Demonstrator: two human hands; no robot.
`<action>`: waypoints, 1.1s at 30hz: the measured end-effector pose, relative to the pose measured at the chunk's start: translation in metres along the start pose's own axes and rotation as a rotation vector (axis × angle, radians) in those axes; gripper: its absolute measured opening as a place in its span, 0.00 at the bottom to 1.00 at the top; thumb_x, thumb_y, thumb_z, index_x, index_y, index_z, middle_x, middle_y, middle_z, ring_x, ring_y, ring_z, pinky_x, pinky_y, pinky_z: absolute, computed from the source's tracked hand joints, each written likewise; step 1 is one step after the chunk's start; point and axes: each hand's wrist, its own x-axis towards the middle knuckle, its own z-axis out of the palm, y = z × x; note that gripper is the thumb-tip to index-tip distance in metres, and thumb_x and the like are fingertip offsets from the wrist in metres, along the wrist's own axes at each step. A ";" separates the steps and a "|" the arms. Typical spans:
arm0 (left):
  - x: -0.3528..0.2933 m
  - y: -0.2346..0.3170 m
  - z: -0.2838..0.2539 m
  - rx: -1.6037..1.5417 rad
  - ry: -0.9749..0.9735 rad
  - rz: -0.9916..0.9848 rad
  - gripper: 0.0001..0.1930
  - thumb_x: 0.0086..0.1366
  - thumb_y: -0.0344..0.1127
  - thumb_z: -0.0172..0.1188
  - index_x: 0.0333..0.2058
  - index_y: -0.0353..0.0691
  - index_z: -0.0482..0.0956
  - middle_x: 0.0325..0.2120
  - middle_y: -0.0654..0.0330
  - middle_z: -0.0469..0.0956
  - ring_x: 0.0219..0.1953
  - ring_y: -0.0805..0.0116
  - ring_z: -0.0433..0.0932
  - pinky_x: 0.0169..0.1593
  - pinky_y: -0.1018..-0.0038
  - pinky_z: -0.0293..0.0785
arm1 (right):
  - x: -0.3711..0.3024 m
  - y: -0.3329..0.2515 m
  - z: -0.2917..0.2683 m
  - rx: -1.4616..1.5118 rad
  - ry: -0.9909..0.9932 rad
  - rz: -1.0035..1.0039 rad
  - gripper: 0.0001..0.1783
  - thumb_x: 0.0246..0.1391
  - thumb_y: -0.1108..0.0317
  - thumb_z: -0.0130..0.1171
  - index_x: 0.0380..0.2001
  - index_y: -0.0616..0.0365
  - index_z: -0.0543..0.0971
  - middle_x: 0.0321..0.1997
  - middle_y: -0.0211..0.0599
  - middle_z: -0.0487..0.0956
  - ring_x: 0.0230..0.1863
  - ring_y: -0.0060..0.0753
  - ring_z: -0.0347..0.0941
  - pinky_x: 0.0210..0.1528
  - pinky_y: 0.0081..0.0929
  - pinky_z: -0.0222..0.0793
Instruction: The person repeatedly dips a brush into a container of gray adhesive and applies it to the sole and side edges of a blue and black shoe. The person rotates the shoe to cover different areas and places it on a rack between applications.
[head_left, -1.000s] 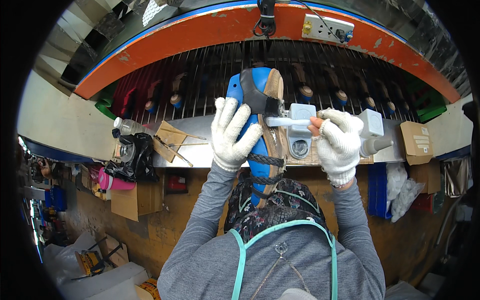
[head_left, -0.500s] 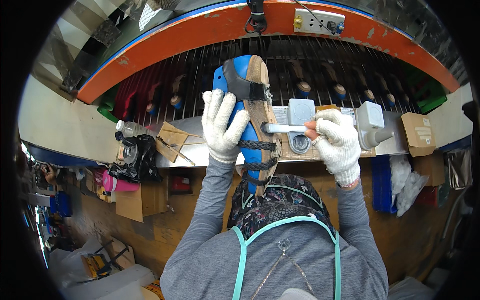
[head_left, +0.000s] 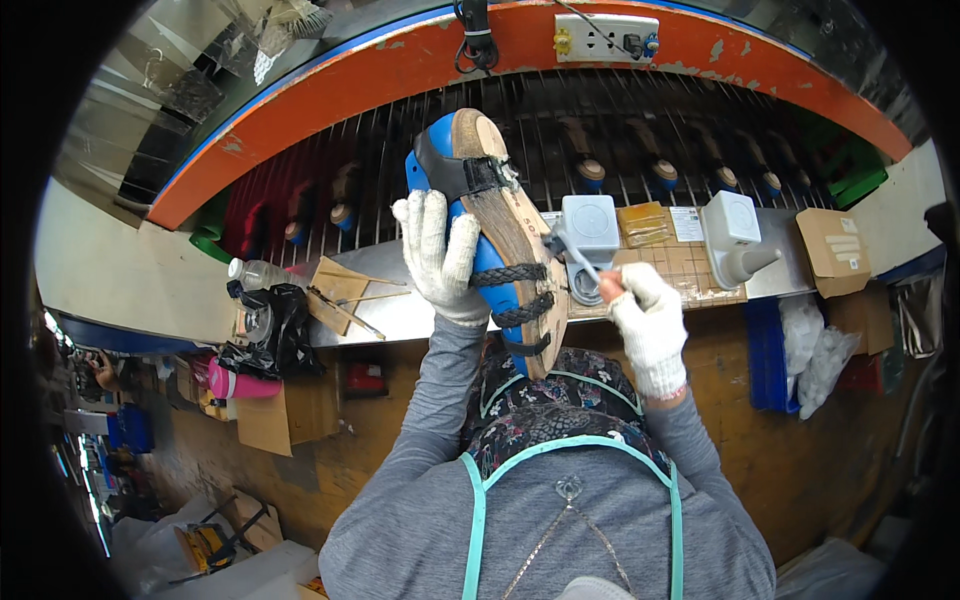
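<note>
A sandal (head_left: 500, 225) with dark straps on a blue last (head_left: 463, 245) is held up, its brown sole side turned to the right. My left hand (head_left: 440, 258), in a white knit glove, grips the last from the left, with fingers stretched up along it. The thumb side rests by the black braided straps. My right hand (head_left: 648, 325), gloved with bare fingertips, pinches the light handle of a small brush (head_left: 582, 258). The brush's dark head is at the right edge of the sole; whether it touches cannot be made out.
Behind is a rod rack (head_left: 400, 130) with several lasted sandals. Right of the sandal stand grey-white containers (head_left: 590, 222), a second container with a spout (head_left: 735, 240) and a cardboard box (head_left: 832, 250). A bottle (head_left: 262, 274), a black plastic bag (head_left: 275, 325) and sticks on cardboard (head_left: 345, 292) lie left.
The brush has moved from the middle of the sole to its right edge and now slants. My right hand has dropped lower and left. The sandal has tilted, turning more of its sole into view.
</note>
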 end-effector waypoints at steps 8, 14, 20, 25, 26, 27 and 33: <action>-0.008 0.000 0.013 0.064 -0.029 0.013 0.22 0.62 0.39 0.64 0.54 0.48 0.74 0.59 0.47 0.73 0.64 0.43 0.70 0.68 0.40 0.59 | -0.038 -0.011 -0.005 0.122 -0.046 0.014 0.09 0.58 0.71 0.63 0.38 0.66 0.83 0.32 0.29 0.74 0.28 0.17 0.67 0.30 0.20 0.63; -0.016 0.002 0.015 0.051 -0.056 0.017 0.20 0.64 0.38 0.62 0.54 0.47 0.75 0.59 0.47 0.73 0.64 0.44 0.70 0.67 0.41 0.60 | -0.025 -0.004 0.004 -0.146 0.155 -0.166 0.08 0.53 0.71 0.67 0.35 0.63 0.85 0.34 0.36 0.76 0.28 0.23 0.69 0.30 0.24 0.65; -0.024 -0.010 0.015 0.041 -0.077 -0.005 0.24 0.59 0.40 0.65 0.55 0.51 0.76 0.60 0.48 0.72 0.66 0.43 0.68 0.68 0.38 0.56 | -0.005 -0.010 0.003 -0.462 0.259 -0.432 0.08 0.50 0.70 0.70 0.34 0.60 0.86 0.36 0.39 0.80 0.29 0.32 0.72 0.33 0.29 0.67; -0.025 -0.014 0.012 0.049 -0.099 -0.019 0.25 0.57 0.39 0.67 0.55 0.49 0.76 0.58 0.47 0.74 0.64 0.42 0.70 0.67 0.38 0.57 | 0.006 -0.007 -0.008 -0.328 0.044 -0.342 0.06 0.52 0.72 0.67 0.33 0.62 0.85 0.35 0.36 0.78 0.29 0.26 0.72 0.31 0.26 0.66; -0.025 -0.014 0.012 0.060 -0.110 -0.027 0.25 0.56 0.39 0.67 0.55 0.49 0.77 0.58 0.46 0.74 0.64 0.42 0.70 0.67 0.38 0.57 | 0.003 -0.005 -0.010 -0.184 -0.020 -0.207 0.06 0.53 0.72 0.67 0.33 0.63 0.84 0.34 0.34 0.77 0.29 0.24 0.72 0.31 0.24 0.66; -0.025 -0.014 0.011 0.063 -0.124 -0.048 0.26 0.56 0.39 0.67 0.55 0.49 0.77 0.58 0.46 0.74 0.63 0.42 0.71 0.67 0.38 0.57 | 0.001 -0.003 -0.013 -0.025 -0.094 -0.056 0.06 0.53 0.73 0.66 0.34 0.64 0.84 0.33 0.33 0.77 0.28 0.22 0.71 0.31 0.23 0.66; -0.032 -0.012 0.016 0.110 -0.194 -0.143 0.28 0.53 0.42 0.69 0.54 0.47 0.79 0.55 0.45 0.78 0.57 0.42 0.76 0.66 0.38 0.56 | -0.026 0.006 -0.007 0.085 -0.130 0.084 0.08 0.58 0.73 0.62 0.38 0.66 0.83 0.34 0.30 0.73 0.29 0.17 0.68 0.32 0.18 0.62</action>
